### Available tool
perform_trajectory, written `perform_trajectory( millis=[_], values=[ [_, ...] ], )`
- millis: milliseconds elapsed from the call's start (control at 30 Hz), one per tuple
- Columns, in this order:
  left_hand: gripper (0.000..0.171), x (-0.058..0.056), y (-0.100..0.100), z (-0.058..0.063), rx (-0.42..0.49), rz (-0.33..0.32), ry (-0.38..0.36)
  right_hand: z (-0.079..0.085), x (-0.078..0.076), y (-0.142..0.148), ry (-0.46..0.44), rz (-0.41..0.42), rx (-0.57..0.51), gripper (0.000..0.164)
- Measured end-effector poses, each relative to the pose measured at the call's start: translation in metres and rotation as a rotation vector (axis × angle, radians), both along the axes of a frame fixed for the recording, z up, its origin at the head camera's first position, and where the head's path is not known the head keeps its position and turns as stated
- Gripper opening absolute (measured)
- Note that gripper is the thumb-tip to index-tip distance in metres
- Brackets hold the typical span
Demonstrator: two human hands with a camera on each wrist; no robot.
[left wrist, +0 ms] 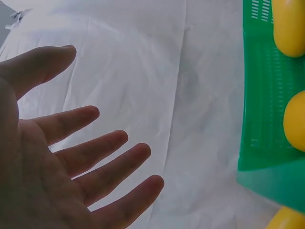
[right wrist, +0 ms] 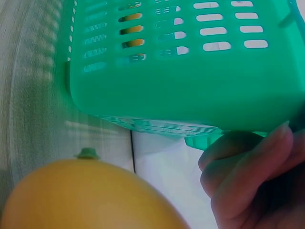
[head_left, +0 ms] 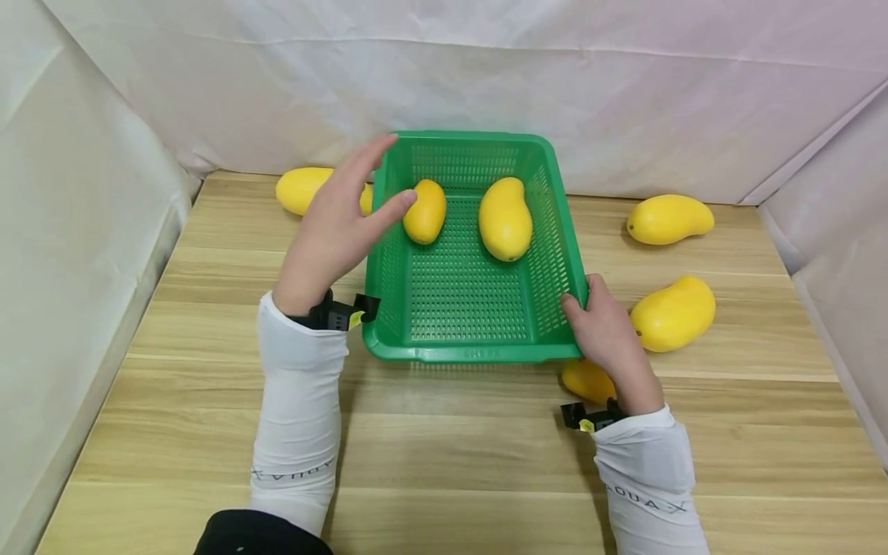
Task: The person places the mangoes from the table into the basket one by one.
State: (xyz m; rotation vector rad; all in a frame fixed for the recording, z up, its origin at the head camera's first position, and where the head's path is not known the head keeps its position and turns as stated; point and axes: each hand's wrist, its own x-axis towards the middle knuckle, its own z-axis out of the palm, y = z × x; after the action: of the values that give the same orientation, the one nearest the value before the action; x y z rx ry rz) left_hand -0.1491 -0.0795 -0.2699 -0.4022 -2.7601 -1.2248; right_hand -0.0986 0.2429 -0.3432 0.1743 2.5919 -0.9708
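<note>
A green plastic basket (head_left: pixel 479 354) with perforated walls holds two yellow mangoes, a smaller mango (head_left: pixel 425 223) on the left and a larger mango (head_left: pixel 505 220) on the right. My right hand (head_left: pixel 612 327) grips the basket's rim near its front right corner, thumb over the inside; curled fingers (right wrist: pixel 238 179) show in the right wrist view. Above the left rim is my left hand (head_left: pixel 333 223), holding nothing. Its fingers (left wrist: pixel 116 164) are spread in the left wrist view, apart from the basket there. Whether the basket rests fully on the table cannot be told.
One mango (head_left: pixel 302 190) lies behind my left hand, partly hidden by the basket. To the right lie an upper mango (head_left: pixel 670 220) and a lower mango (head_left: pixel 674 314). Another mango (head_left: pixel 586 379) sits partly under my right hand. White cloth (head_left: pixel 486 85) hangs behind the wooden table (head_left: pixel 444 462).
</note>
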Motion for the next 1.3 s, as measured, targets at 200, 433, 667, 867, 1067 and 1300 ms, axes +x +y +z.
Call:
perform_trajectory(
  millis=[200, 433, 667, 867, 1067, 1300],
  values=[
    [0.059, -0.006, -0.019, -0.005, 0.064, 0.086, -0.066, -0.001, 0.0, 0.0, 0.006, 0.005, 0.009, 0.045],
    [0.055, -0.016, -0.037, -0.016, 0.205, 0.151, -0.167, -0.001, 0.0, 0.001, 0.008, 0.004, 0.012, 0.045],
    [0.055, -0.024, -0.05, -0.031, 0.192, 0.228, -0.211, -0.001, 0.0, 0.0, 0.012, 0.001, 0.007, 0.045],
    [0.06, -0.035, -0.058, -0.049, 0.034, 0.307, -0.203, -0.001, 0.0, 0.001, 0.011, 0.0, -0.003, 0.044],
    [0.061, -0.047, -0.061, -0.07, -0.076, 0.342, -0.191, -0.002, -0.001, 0.001, 0.02, 0.002, -0.005, 0.044],
    [0.062, -0.058, -0.055, -0.096, -0.238, 0.385, -0.22, -0.004, -0.001, 0.0, 0.018, -0.007, -0.01, 0.044]
  ],
)
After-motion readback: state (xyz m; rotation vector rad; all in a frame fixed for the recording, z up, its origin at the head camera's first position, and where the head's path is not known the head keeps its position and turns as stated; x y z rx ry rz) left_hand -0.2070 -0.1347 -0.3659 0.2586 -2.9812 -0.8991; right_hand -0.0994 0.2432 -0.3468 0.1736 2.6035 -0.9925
